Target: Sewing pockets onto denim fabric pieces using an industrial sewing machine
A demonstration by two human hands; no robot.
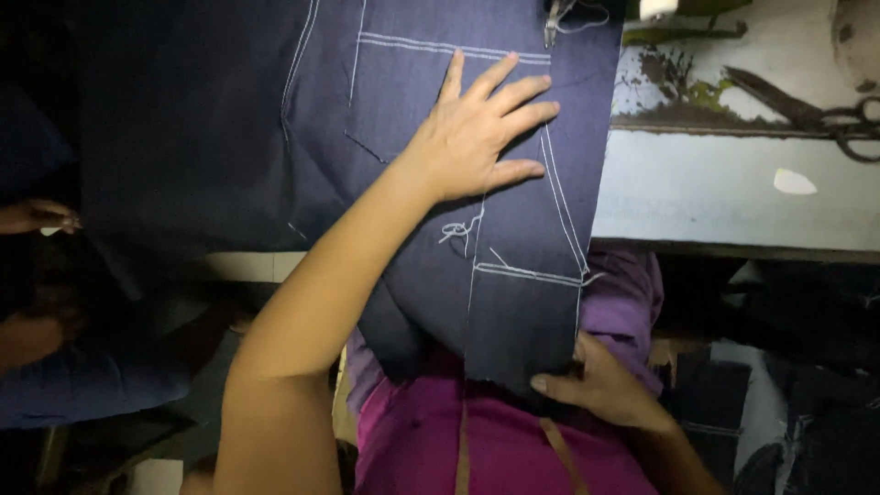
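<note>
Head view looks down on a piece of dark blue denim (412, 101) that lies across a sewing table (697, 197) and hangs over its near edge toward the person's lap. White stitch lines run on the cloth and form a pocket shape.

The left hand (477, 133) lies flat on the denim with the fingers spread apart, palm down. It grips nothing; it only presses, and I think this is to keep the cloth smooth and stop it from sliding. The fingertips point toward the needle and presser foot (553, 23) at the top edge, so the hand seems to steer the seam there.

The right hand (600, 385) is low, near the body, at the hanging end of the denim. Its thumb lies on top of the cloth edge and the other fingers are hidden under it, so it looks closed on the denim in a pinch. This hold probably keeps the loose end tight and straight in line with the stitching.

A short loose thread (458, 229) curls on the cloth just beside the left wrist. Scissors (807, 115) rest on the table to the right, well apart from both hands. A small white piece of chalk (793, 181) lies near them. At the far left, another person's hand (37, 217) shows in the dark.
</note>
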